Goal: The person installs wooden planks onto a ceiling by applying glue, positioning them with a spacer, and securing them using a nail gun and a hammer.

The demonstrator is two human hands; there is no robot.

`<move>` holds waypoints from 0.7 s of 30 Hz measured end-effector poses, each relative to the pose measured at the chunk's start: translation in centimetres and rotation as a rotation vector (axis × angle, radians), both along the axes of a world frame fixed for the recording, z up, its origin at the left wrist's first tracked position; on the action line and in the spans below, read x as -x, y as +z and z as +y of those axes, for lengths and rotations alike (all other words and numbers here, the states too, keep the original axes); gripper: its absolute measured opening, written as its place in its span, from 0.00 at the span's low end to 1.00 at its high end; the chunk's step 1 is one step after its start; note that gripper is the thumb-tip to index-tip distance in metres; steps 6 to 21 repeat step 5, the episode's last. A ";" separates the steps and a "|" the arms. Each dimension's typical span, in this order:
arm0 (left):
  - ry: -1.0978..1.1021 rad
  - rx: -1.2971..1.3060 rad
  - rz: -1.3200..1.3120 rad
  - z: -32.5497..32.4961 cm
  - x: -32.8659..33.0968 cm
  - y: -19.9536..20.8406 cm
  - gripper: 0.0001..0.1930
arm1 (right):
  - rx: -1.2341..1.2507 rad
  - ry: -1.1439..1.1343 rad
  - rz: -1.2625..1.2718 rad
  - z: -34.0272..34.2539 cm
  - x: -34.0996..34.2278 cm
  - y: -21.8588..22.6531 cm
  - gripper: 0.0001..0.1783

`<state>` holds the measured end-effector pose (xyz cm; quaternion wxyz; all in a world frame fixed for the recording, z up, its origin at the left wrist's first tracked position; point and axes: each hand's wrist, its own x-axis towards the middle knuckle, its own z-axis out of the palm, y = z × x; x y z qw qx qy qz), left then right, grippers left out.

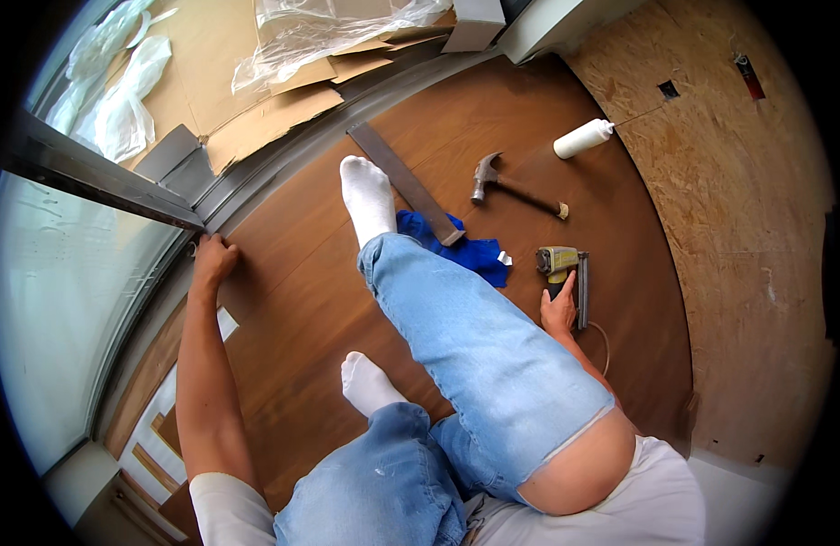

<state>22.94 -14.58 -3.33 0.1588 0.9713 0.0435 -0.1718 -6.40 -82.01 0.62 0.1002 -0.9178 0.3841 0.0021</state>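
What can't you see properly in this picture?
- Right hand on the nail gun: the thigh in blue jeans hides the wrist and forearm, and the grip is unclear.
- Left hand: fingertips hidden at the plank edge.
- Blue cloth: partly under the metal bar and the leg.

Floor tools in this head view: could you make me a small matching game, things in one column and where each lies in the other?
Things:
1. hammer
2. white bottle
3. blue cloth
4. nail gun

Places:
A. under the right hand
B. beneath the end of the flat metal bar
C. lying near the bare chipboard
D. between the bar and the bottle

Pairs: 1-D, 2-C, 3-B, 4-A
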 end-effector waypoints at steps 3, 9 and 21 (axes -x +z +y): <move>-0.031 0.012 -0.031 -0.8 2.1 1.8 0.31 | -0.030 -0.030 0.018 -0.4 0.3 0.2 0.54; -0.031 0.004 -0.123 -1.4 3.6 3.0 0.36 | -0.043 -0.033 0.001 -0.8 0.1 -0.1 0.55; -0.031 0.004 -0.123 -1.4 3.6 3.0 0.36 | -0.043 -0.033 0.001 -0.8 0.1 -0.1 0.55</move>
